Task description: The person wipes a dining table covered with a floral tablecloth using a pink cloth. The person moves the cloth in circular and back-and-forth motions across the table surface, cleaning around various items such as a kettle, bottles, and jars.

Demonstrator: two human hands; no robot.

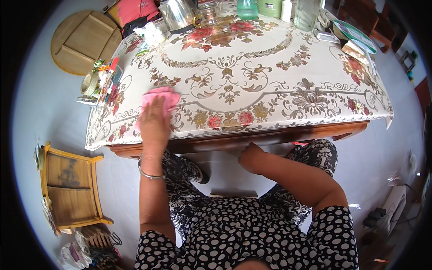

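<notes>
A pink cloth [165, 96] lies bunched on the near left part of the table, on a white tablecloth [211, 85] with a printed flower pattern. My left hand [155, 118] presses down on this cloth and grips it, a bangle round the wrist. Off the table's front edge, above my lap, my right hand [252, 157] is curled into a loose fist. Nothing shows in it, and its fingertips are turned out of sight.
Along the far edge stand a metal kettle [178, 15], a glass jar [208, 12], a green bottle [247, 10] and a clear pitcher [307, 15]. A tape roll [90, 84] and small items crowd the left edge. A wooden chair [72, 184] stands at left.
</notes>
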